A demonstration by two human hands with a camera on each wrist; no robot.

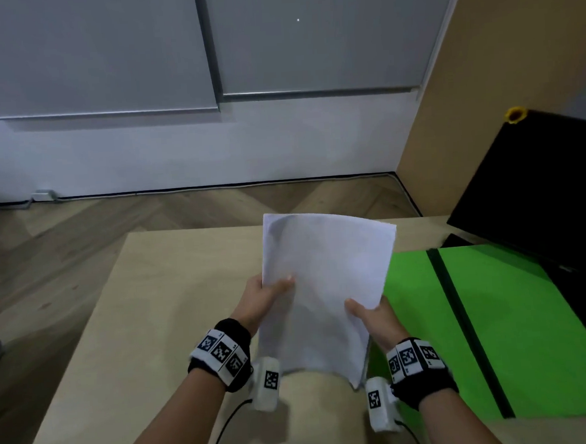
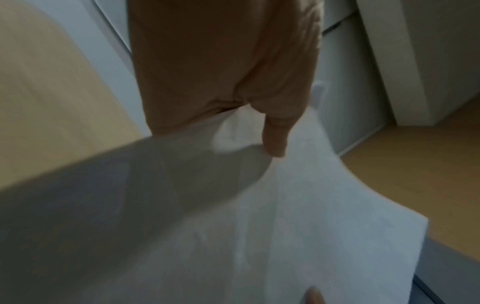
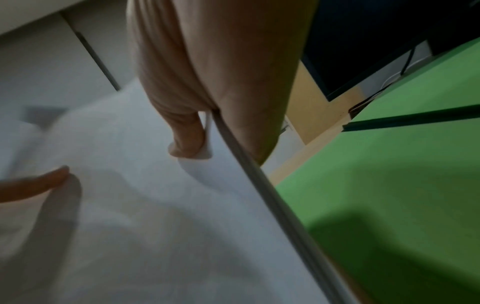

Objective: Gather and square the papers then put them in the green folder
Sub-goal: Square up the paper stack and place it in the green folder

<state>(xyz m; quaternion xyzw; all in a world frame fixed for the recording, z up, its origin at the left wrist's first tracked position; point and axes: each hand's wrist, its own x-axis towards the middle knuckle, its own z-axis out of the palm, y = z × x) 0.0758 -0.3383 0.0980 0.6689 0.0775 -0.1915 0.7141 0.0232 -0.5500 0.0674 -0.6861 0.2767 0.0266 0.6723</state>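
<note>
Papers [image 1: 326, 288] held as one stack above table [image 1: 172, 297], far edge tilted toward 1 o'clock. Left hand [image 1: 260, 301] clamped stack's left edge, thumb on top. Right hand [image 1: 373, 320] pinched right edge, thumb on top. Green folder [image 1: 517, 328] lay flat at 3 o'clock, black band [image 1: 462, 328] across it, stack's right edge overlapping it.

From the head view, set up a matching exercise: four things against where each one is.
Things:
1. papers
2. green folder
3. left hand
4. right hand

Places:
A. lying on the table, right of the stack
B. held up between both hands
C. gripping the stack's right edge
D. gripping the stack's left edge

Pairs: 1-B, 2-A, 3-D, 4-C
</note>
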